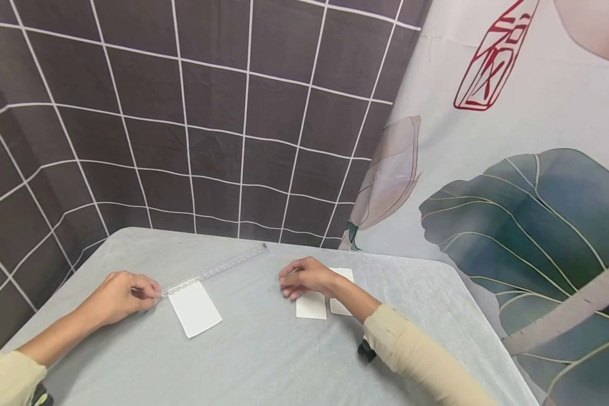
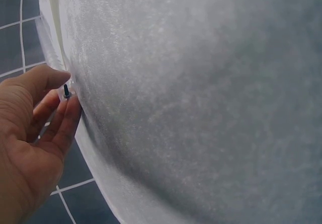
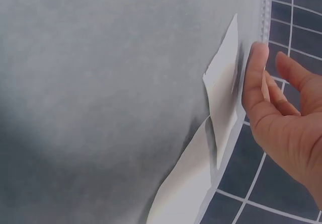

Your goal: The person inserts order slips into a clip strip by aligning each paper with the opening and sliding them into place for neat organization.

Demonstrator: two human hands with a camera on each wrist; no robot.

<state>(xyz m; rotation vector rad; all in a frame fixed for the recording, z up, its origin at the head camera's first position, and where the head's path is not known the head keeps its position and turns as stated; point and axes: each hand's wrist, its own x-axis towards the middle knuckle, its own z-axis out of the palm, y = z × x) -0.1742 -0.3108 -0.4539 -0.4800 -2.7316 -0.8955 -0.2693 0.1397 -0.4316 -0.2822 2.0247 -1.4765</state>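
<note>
My left hand [image 1: 122,297] pinches the left end of a long clear plastic binding strip [image 1: 233,261] between thumb and fingers. In the left wrist view, a small dark pin [image 2: 66,90] shows at that end, by the fingertips. A white sheet of paper [image 1: 197,310] sits against the strip near its left part. Over on the right, my right hand [image 1: 309,276] hovers with loosely bent fingers and nothing in its grasp. Beneath and beside it lie two white sheets, a nearer-left one [image 1: 311,309] and a right one [image 1: 338,308], partly hidden by the hand and forearm.
A pale grey cloth covers the table [image 1: 264,361], whose far edge meets a dark curtain [image 1: 213,141] with white grid lines. To the right hangs a white cloth [image 1: 436,146] with a leaf print.
</note>
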